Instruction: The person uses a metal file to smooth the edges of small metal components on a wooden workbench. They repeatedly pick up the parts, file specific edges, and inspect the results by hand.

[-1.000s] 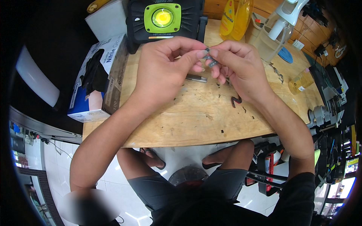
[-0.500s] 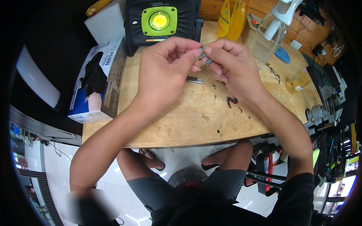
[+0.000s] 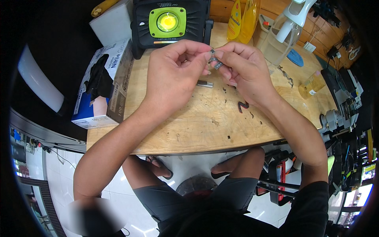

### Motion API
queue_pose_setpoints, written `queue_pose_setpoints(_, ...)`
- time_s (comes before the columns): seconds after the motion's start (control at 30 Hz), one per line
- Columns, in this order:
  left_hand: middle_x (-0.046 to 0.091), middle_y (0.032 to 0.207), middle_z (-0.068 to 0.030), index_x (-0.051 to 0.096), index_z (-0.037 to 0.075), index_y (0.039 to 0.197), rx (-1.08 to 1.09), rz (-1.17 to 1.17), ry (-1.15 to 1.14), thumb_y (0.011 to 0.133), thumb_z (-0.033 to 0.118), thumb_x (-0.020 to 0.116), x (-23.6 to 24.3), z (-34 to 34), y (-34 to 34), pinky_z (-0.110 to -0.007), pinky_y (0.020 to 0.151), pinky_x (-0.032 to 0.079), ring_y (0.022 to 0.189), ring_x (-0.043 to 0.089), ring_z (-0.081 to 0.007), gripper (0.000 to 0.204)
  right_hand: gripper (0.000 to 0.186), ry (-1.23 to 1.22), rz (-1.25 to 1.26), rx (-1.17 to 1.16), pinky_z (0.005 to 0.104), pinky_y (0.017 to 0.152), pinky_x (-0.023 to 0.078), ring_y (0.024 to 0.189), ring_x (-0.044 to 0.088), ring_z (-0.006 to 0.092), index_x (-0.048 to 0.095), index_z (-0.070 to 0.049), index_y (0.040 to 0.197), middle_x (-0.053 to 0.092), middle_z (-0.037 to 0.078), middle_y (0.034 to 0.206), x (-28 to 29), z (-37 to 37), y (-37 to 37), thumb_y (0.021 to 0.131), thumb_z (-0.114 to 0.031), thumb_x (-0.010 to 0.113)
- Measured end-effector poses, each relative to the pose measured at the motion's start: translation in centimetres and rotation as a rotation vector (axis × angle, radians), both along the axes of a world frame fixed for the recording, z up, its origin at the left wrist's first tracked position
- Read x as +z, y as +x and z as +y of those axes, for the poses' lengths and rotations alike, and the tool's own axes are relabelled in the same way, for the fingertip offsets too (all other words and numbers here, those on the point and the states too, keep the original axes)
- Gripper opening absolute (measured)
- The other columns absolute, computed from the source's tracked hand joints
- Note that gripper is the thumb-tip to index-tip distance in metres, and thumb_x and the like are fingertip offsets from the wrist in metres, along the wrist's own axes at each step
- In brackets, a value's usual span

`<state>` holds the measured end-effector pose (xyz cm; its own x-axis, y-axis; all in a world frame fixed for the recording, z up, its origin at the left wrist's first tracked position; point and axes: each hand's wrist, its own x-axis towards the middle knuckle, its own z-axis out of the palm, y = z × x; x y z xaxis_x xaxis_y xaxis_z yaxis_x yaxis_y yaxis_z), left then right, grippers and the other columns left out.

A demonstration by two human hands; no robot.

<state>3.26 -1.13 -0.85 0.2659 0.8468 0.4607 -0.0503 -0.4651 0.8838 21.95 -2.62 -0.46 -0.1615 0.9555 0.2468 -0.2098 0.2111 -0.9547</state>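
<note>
Both my hands are raised over the wooden bench (image 3: 177,130). My left hand (image 3: 173,75) pinches a small grey, narrow piece (image 3: 217,63) between thumb and forefinger, the other fingers curled. My right hand (image 3: 246,71) grips the same piece from the right with thumb and fingertips, which partly hide it. A short metal bar-shaped item (image 3: 206,84) lies behind my left hand, partly hidden. A red-and-black bent strip (image 3: 242,106) lies below my right hand, among small dark bits.
A glove box (image 3: 98,114), a white box (image 3: 110,23) and a lit work lamp (image 3: 167,21) stand left and behind. Yellow bottles (image 3: 242,23), a spray bottle (image 3: 284,43), a blue pad (image 3: 295,57), a small bottle (image 3: 310,87) and dark equipment (image 3: 343,98) are at the right.
Compared with a second ago, both hands and the grey piece sit slightly further left in the view. The fingertips have shifted a little; both hands still grip the piece.
</note>
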Motion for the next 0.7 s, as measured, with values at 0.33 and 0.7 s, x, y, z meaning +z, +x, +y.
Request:
queue_pose_setpoints(0.33, 0.075, 0.097, -0.0096, 0.071, -0.009, 0.114, 0.004, -0.066, 0.043, 0.1, 0.004, 0.068, -0.5, -1.3, 0.7, -0.026, 0.076, 0.061, 0.082, 0.07, -0.0096, 0.019, 0.012, 0.04, 0.106, -0.019, 0.0217, 0.053, 0.035, 0.06, 0.05, 0.0037, 0.07, 0.0, 0.095, 0.067, 0.001, 0.078, -0.5, -0.5, -0.3, 0.098, -0.012, 0.07)
queue_pose_setpoints(0.7, 0.076, 0.101, -0.0075, 0.072, -0.005, 0.115, -0.002, -0.057, 0.056, 0.102, 0.006, 0.069, -0.5, -0.4, 0.5, -0.023, 0.077, 0.058, 0.086, 0.069, -0.0089, 0.018, 0.014, 0.059, 0.004, 0.04, 0.0207, 0.054, 0.033, 0.064, 0.05, 0.0023, 0.074, 0.0, 0.104, 0.069, -0.001, 0.083, -0.1, 0.0, 0.6, 0.099, -0.013, 0.069)
